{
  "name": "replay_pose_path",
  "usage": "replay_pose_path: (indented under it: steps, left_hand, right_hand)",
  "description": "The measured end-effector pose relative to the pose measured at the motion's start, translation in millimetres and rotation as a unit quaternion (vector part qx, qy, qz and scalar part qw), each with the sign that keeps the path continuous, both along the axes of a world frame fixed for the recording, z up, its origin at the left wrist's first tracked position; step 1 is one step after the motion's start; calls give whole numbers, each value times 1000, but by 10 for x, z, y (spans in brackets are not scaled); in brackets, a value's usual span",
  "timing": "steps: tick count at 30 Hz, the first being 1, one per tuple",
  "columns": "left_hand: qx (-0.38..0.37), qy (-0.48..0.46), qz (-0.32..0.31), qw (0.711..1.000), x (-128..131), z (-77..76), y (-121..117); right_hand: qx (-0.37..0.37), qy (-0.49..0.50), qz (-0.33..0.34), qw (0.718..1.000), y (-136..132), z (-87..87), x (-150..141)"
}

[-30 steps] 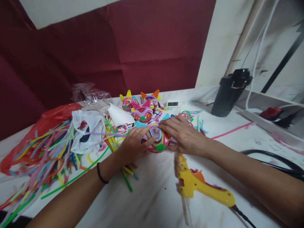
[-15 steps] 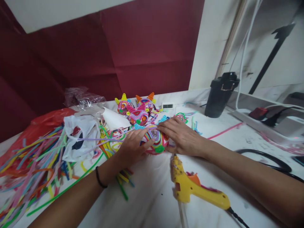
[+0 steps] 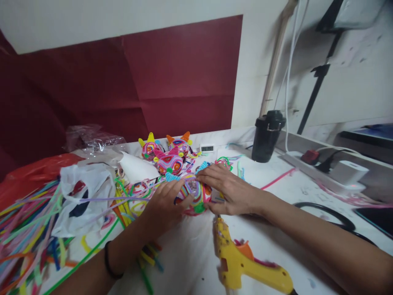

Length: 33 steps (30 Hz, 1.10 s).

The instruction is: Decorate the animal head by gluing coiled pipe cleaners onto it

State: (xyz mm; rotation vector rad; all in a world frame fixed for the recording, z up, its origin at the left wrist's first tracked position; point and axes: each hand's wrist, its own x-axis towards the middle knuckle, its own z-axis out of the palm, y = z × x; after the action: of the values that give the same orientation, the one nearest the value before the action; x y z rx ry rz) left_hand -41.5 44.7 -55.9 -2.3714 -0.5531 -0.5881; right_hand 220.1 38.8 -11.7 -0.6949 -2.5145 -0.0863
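Observation:
Between my hands is a colourful pipe-cleaner animal head, with striped bands, a green nose and blue ears. My left hand grips its left side, thumb across the front. On the other side my right hand is wrapped over its right edge, fingers on top and thumb low by the table. Its back and underside are hidden. Just below my right hand lies a yellow glue gun, nozzle pointing away from me. Three similar heads, the closest a pink-eared one, stand behind.
Loose pipe cleaners and a white plastic bag cover the left side, beside a red bag. A small digital display and a black cup stand at the back. A power strip and black cable lie right.
The camera view has shifted, so the table things appear further left and lower. Both hands stay on the pipe-cleaner animal head, with little change in grip.

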Motion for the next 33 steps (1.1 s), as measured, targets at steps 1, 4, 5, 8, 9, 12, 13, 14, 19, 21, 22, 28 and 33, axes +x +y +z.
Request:
replay_pose_path:
  steps: [1, 4, 5, 8, 9, 12, 13, 14, 19, 21, 22, 28, 33]
  left_hand:
    - [7, -1, 2, 1000, 5, -5, -3]
    - [22, -8, 12, 1000, 26, -22, -13]
    - [23, -8, 15, 1000, 33, -24, -17]
    - [33, -14, 15, 999, 51, -14, -27]
    - [38, -18, 11, 999, 57, -8, -27]
    - [50, -26, 1, 998, 68, -1, -13]
    - [53, -28, 1, 998, 69, -5, -3]
    - [57, -30, 3, 998, 67, -14, 10]
    - [61, -40, 6, 997, 25, -86, 90]
    - [60, -40, 3, 997, 7, -107, 114]
    - [57, -39, 4, 998, 2, -114, 122]
    - [82, -41, 7, 996, 36, -77, 102]
    - [98, -34, 7, 995, 83, 1, 23]
  right_hand:
    - [-4, 13, -4, 1000, -5, -2, -18]
    - [-2, 52, -29, 998, -15, -23, -80]
    - [1, 62, -38, 997, -18, -32, -99]
    - [7, 80, -53, 995, -31, -46, -136]
    - [6, 83, -55, 995, -35, -43, -144]
    - [-10, 77, -65, 995, -52, -9, -160]
    - [-16, 72, -70, 995, -57, 7, -165]
    - [-19, 66, -77, 995, -61, 24, -170]
    - [-22, 36, -110, 993, -70, 91, -192]
    - [-24, 22, -118, 992, -78, 116, -199]
    - [-26, 16, -122, 992, -83, 131, -202]
    - [-37, -12, -120, 992, -110, 257, -207]
    - [-53, -4, -76, 996, -73, 286, -196]
